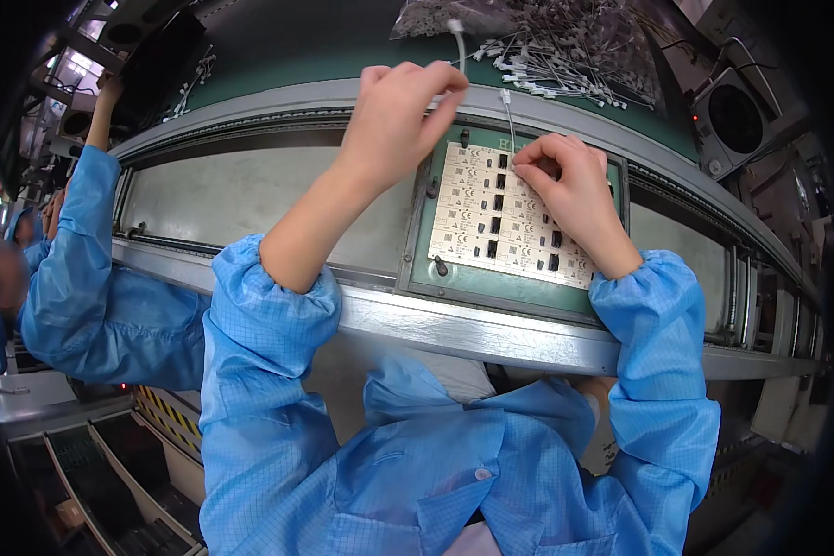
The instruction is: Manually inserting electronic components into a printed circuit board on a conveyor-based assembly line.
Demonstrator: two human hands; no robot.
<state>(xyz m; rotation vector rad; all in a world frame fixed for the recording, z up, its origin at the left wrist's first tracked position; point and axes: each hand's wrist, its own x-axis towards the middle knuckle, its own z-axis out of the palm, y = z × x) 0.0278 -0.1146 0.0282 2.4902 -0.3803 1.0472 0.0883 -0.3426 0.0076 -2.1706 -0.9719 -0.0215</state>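
Observation:
My left hand (pixel 394 120) is raised above the far edge of the line, thumb and finger pinched on a short cable (pixel 462 57) whose white connector points up and away. My right hand (pixel 573 185) is closed over the far part of a white circuit board panel (pixel 463 199). Its fingertips pinch the lower end of a second short cable (pixel 509 116) at the board, and that cable's white connector sticks up beyond the panel. Rows of black components and printed marks cover the panel. My right hand hides some of its right side. The panel lies in a green fixture (pixel 423 269).
Many loose cables (pixel 565 60) lie heaped on a clear plastic bag beyond the rail. More cables (pixel 190 88) lie at the far left. A round fan-like unit (pixel 737 116) stands at the right. A co-worker's blue sleeve (pixel 83 241) reaches in at the left. A metal rail (pixel 491 338) runs along the near side.

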